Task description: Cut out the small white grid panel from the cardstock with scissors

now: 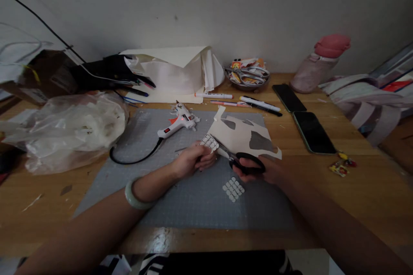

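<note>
My left hand [192,161] pinches a small white sheet of foam dots [209,142] over the grey cutting mat [155,189]. My right hand [258,171] grips black-handled scissors [240,160], whose blades point up-left and meet the edge of that sheet. A second small piece of foam dots [233,188] lies on the mat just below the scissors. A cream sheet of paper with cut-out holes [245,136] lies behind both hands. A pale green bangle [134,195] is on my left wrist.
A white glue gun [177,123] with a black cord lies at the mat's back. Markers [260,104], two phones [312,131], a metal bowl [248,76] and a pink bottle [318,66] sit at the right rear. A plastic bag [71,126] fills the left.
</note>
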The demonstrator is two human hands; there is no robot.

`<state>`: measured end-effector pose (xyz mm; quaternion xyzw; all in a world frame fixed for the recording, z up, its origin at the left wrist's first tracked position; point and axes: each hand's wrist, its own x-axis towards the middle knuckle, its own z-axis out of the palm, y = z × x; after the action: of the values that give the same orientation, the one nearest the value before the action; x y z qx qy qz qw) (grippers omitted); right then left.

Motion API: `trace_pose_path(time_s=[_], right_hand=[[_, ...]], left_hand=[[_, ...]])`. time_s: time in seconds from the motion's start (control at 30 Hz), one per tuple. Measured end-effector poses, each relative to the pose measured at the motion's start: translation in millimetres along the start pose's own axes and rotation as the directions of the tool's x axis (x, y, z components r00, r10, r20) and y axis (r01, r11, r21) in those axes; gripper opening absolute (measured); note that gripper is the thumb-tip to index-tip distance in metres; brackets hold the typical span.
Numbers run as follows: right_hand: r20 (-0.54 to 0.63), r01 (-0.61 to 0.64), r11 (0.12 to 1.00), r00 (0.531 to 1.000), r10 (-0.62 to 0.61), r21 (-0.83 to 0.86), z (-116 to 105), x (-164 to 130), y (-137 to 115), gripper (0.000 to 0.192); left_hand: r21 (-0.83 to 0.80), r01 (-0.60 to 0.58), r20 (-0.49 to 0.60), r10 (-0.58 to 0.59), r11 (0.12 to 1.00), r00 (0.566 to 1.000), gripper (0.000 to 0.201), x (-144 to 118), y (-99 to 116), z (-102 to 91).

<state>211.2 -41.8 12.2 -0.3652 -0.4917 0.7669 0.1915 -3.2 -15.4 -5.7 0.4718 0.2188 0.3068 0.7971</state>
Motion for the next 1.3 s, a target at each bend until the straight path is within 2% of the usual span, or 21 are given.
trace_pose_path(time_s=[0.13,0.2,0.27,0.37,0.5,0.63,0.87,1.07,1.2,1.3], right_hand=[[0.166,-0.004,0.997,0.986,0.016,-0.071,-4,1,3,0.066],[0.249,0.040,0.999,0.968,-0.029,-0.037,-5,3,6,0.070],[0.281,0.086,0.996,0.956,-0.088,0.019,-4,5,10,0.071],[0.283,0.103,0.992,0.952,-0.118,0.065,-4,7,13,0.069],[0.281,0.080,0.995,0.955,-0.092,0.053,-5,7,13,0.066],[0.325,0.028,0.999,0.945,-0.035,0.026,-5,7,10,0.073],[0.333,0.018,0.998,0.942,-0.035,0.054,-6,6,10,0.073],[0.352,0.003,0.996,0.935,-0.034,0.088,-6,6,9,0.078],[0.332,0.069,0.988,0.936,-0.113,0.141,-4,7,9,0.073],[0.298,0.110,0.988,0.944,-0.139,0.112,-5,7,10,0.071]], left_hand=[[-0.001,-0.002,0.050,0.002,1.000,0.999,0.038,0,-1,-1.2],[-0.003,0.005,0.054,-0.005,1.000,0.999,0.038,-1,0,-1.0],[0.002,0.017,0.056,-0.017,1.000,0.998,0.039,-1,0,-1.0],[0.007,0.030,0.051,-0.030,1.000,0.998,0.040,-1,0,-1.1],[0.002,0.031,0.045,-0.031,1.000,0.998,0.044,-1,0,0.3],[-0.015,0.046,-0.034,-0.046,0.999,0.998,0.042,-1,3,4.3],[0.000,-0.085,-0.144,0.084,0.996,0.986,0.036,1,7,6.3],[0.088,-0.011,-0.046,0.015,0.996,0.999,0.039,0,1,4.2],[0.129,0.028,-0.052,-0.022,0.991,0.998,0.036,0,1,2.9],[0.138,0.021,-0.033,-0.017,0.990,0.999,0.034,-1,1,1.3]])
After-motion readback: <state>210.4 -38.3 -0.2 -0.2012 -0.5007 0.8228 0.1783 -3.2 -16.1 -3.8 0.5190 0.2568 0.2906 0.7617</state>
